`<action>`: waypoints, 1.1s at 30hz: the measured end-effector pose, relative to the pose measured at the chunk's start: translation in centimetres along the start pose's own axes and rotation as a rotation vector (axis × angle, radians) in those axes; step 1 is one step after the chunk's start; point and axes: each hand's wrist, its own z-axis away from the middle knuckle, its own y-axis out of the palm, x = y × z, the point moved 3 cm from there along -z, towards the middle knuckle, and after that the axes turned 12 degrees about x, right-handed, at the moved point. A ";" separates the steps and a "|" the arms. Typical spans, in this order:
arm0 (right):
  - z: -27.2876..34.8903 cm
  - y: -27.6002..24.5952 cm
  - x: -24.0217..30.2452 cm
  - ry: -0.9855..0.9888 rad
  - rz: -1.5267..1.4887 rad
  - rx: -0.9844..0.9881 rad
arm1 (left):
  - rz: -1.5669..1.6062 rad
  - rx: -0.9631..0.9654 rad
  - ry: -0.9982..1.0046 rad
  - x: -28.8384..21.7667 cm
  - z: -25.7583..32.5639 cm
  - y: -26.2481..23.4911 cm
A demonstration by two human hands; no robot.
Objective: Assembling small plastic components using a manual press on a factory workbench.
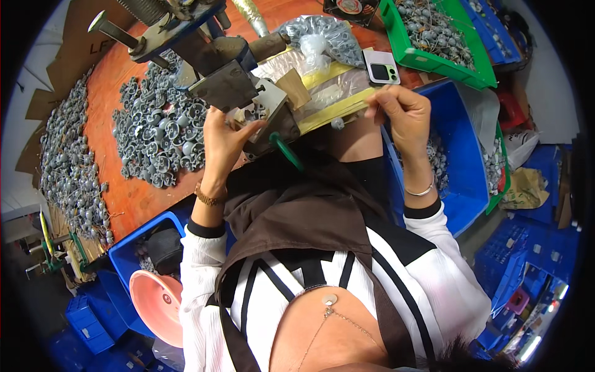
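Observation:
My left hand is at the bench press, just below its metal plate. Its thumb stretches away from the fingers, towards small grey parts in the press fixture; the fingertips are partly hidden by the metal. My right hand is raised above the near side of a blue bin, close to a phone. Its fingers are curled and drawn together, and whatever they may hold is too small to make out. A green handle sticks out below the fixture towards my lap.
Grey round plastic parts lie heaped on the orange table, left of the press. Farther left spreads a pile of small wired parts. A green tray of similar parts stands back right. A pink basin sits lower left.

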 end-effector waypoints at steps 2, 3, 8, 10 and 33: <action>0.0 1.1 -0.2 0.034 0.046 0.049 | 0.725 -0.157 -0.156 3.1 1.2 0.4; -0.2 1.9 -0.3 0.057 0.092 0.101 | 1.224 -0.234 -0.158 4.2 2.1 0.5; -0.5 7.2 -1.4 0.273 -0.049 0.421 | 2.016 -0.111 -0.063 2.0 4.4 1.0; -0.1 9.2 -2.7 0.298 -0.142 0.551 | 2.035 -0.081 0.015 1.3 4.5 1.6; 0.3 14.0 -3.2 0.145 0.164 0.412 | 1.612 -0.410 0.065 -0.3 5.2 3.5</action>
